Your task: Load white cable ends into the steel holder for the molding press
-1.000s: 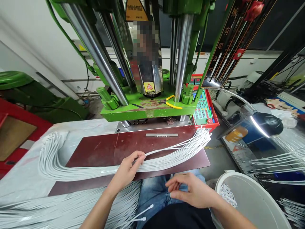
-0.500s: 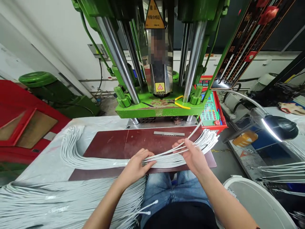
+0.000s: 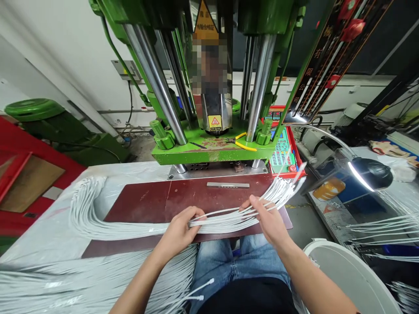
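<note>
On the maroon worktop (image 3: 147,203) our left hand (image 3: 178,231) pinches the white cable bundle (image 3: 225,218) while our right hand (image 3: 266,220), fingers loosely curled, lifts several strands; these could slip loose and tangle.

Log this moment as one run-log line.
left hand: pinching white cable bundle | right hand: lifting several cable ends | bundle on brown board

I see my left hand (image 3: 179,231) and right hand (image 3: 269,220) gripping white cables (image 3: 225,216) mid-frame; green press (image 3: 212,150) above.
</note>
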`<state>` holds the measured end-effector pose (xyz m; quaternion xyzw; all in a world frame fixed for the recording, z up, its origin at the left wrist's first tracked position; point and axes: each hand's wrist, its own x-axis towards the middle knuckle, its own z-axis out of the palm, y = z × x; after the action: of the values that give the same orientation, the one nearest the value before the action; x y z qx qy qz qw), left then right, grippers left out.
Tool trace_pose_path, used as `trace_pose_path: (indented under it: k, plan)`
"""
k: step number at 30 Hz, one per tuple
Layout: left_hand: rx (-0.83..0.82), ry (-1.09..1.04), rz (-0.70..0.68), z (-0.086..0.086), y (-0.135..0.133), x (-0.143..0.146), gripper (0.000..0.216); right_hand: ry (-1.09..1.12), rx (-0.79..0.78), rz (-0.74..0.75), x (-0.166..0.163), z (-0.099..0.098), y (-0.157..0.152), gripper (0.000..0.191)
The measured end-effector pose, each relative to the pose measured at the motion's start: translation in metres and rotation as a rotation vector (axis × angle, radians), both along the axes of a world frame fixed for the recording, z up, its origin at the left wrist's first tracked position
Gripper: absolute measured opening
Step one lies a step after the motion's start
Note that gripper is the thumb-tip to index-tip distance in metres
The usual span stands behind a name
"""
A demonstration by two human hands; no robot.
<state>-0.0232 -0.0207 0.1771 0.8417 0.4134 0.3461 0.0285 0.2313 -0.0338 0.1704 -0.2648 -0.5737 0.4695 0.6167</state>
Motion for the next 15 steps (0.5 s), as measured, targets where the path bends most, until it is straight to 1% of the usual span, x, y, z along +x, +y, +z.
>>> trace_pose_path:
  k: [2,4,5,7,9,10,11,12,13,15]
  plan:
    - [-0.1,0.015,0.05,-0.001,-0.003,0.004,0.021,0.071,-0.252,0.118,-0.005,-0.012,0.0,0.058]
    - [-0.104,0.064,0.061,-0.003,-0.005,0.008,0.027,0.005,-0.422,0.275,-0.008,-0.023,-0.001,0.068]
    - [-0.09,0.083,0.046,-0.004,-0.006,0.01,0.028,-0.053,-0.475,0.364,-0.009,-0.027,-0.002,0.071]
    - [-0.052,0.12,-0.017,-0.007,-0.007,0.012,0.024,-0.164,-0.522,0.521,-0.01,-0.034,-0.004,0.077]
    - [0.0,0.143,-0.074,-0.009,-0.008,0.015,0.02,-0.24,-0.52,0.625,-0.011,-0.038,-0.005,0.082]
    - [0.024,0.151,-0.091,-0.009,-0.009,0.016,0.021,-0.239,-0.498,0.655,-0.012,-0.039,-0.005,0.082]
    - [0.048,0.152,-0.109,-0.009,-0.011,0.018,0.023,-0.188,-0.465,0.659,-0.012,-0.038,-0.004,0.079]
    - [0.066,0.157,-0.12,-0.008,-0.013,0.019,0.025,-0.1,-0.413,0.627,-0.011,-0.038,-0.004,0.074]
    - [0.095,0.169,-0.127,-0.007,-0.016,0.021,0.027,0.028,-0.345,0.562,-0.01,-0.036,-0.003,0.066]
    - [0.169,0.19,-0.124,-0.004,-0.022,0.023,0.025,0.282,-0.18,0.394,-0.003,-0.03,-0.003,0.047]
